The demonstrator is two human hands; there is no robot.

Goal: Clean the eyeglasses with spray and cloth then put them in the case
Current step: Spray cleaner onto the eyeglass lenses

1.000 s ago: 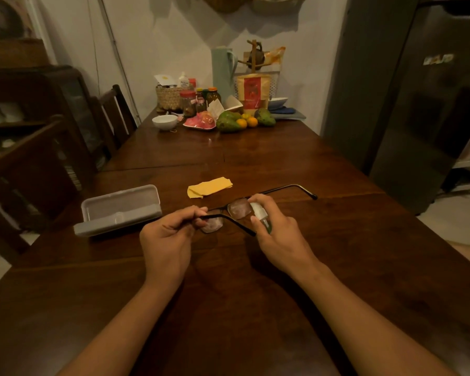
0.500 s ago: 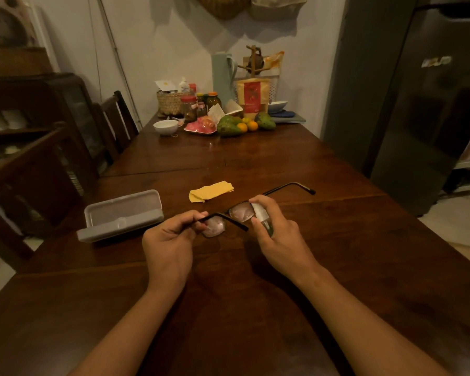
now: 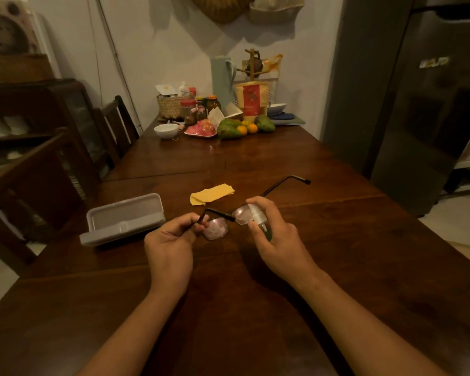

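**Head view: the spraying step.** The left hand (image 3: 168, 241) holds the eyeglasses (image 3: 229, 216) above the middle of the tabletop (image 3: 255, 316). Its fingers (image 3: 194, 222) are curled and pinch the frame at the end beside the nearer lens. The right hand (image 3: 278, 240) is wrapped round a small spray bottle (image 3: 259, 221), with the index finger laid over the white pump head and the thumb on the body.

The frame's long axis runs obliquely, from the left hand up toward the far right corner of the tabletop. One temple is open and extends past the right hand toward the right edge. The nozzle sits just beside the farther lens; whether it touches the lens cannot be told.

The governing relation is that this lens lies immediately left of the nozzle, so a press of the pump would probably wet it first. The nearer lens, by the left hand, is farther from the nozzle. Reaching it likely calls for shifting the bottle leftward or drawing the frame across.

The yellow cloth (image 3: 212, 193) lies folded on the tabletop beyond the eyeglasses, toward the far edge, apart from both hands. The case (image 3: 122, 219) stands open toward the left edge, nearer the left hand. Wiping and casing are judged not yet done.
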